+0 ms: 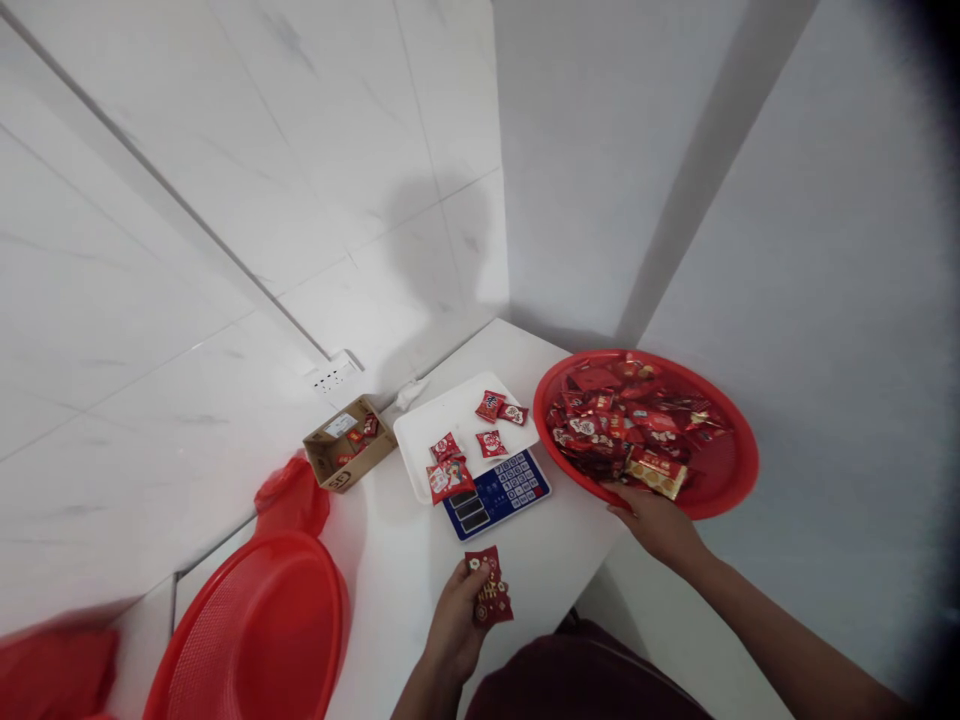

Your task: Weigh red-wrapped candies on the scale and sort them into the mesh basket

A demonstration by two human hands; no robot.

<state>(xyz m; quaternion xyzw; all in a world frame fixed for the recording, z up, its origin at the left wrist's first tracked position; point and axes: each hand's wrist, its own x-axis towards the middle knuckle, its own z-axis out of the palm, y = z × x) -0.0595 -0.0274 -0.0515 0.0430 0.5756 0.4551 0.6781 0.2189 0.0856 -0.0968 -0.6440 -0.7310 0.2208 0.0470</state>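
My left hand (455, 612) pinches a dark red snack packet (493, 592) with gold print, above the table's front edge. My right hand (654, 522) is at the near rim of a round red basket (742, 455), gripping it, with some fingers hidden. Red wrapped packets (600, 415) fill much of this basket, and a red-and-gold packet (656, 472) lies just inside the rim by my fingers. Between my hands stands a digital scale (499, 495) with a blue keypad. Its white tray (450, 415) bears several small red packets (492, 443) and a larger one (451, 480) at the front.
Left of the scale sits a small cardboard box (360, 455) with a few red packets inside. A second red basket (289, 640) and a red plastic bag (296, 497) are at the left. Behind are a power socket (337, 378) and two walls meeting at a corner.
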